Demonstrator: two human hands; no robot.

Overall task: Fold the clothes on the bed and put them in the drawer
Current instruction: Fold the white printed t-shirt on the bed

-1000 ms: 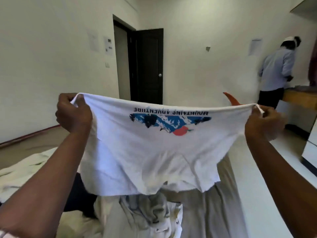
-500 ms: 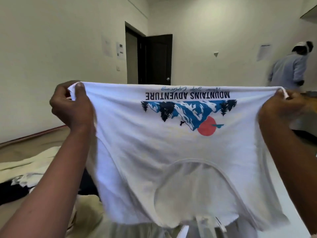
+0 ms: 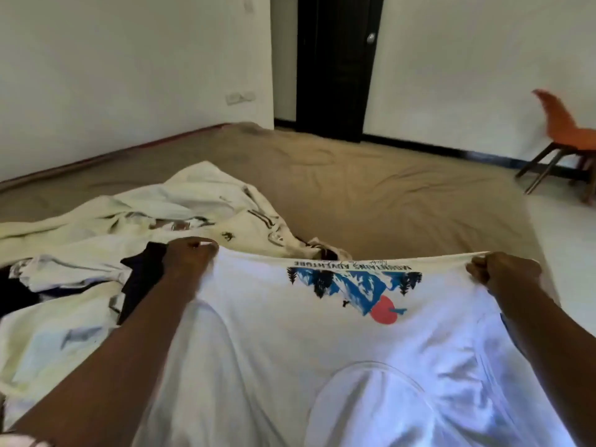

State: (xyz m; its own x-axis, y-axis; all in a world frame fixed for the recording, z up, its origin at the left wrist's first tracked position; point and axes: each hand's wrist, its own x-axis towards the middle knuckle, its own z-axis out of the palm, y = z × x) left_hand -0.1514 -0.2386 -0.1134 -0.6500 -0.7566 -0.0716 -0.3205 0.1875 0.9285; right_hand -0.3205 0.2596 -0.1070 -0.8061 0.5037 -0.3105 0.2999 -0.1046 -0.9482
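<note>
Centre to lower right of the frame: white cotton T-shirt [image 3: 290, 350] with a blue mountain print, red disc and inverted black lettering, spread over the near part of the tan-sheeted bed [image 3: 371, 188], neckline toward the bottom edge. Left hand [image 3: 190, 256] clenched on the left end of the shirt's far edge. Right hand [image 3: 503, 272] clenched on the right end, the edge drawn straight between the two. Resting on the bed or held just above it: cannot tell. Left of the frame: rumpled pile of cream and white garments [image 3: 145, 214] on the bed, with a dark navy garment [image 3: 142, 275] just beside the left hand. Upper centre: dark wooden door [image 3: 335, 66] with a round knob. Upper right: orange plastic chair [image 3: 567, 124] with dark legs, on the pale floor.
</note>
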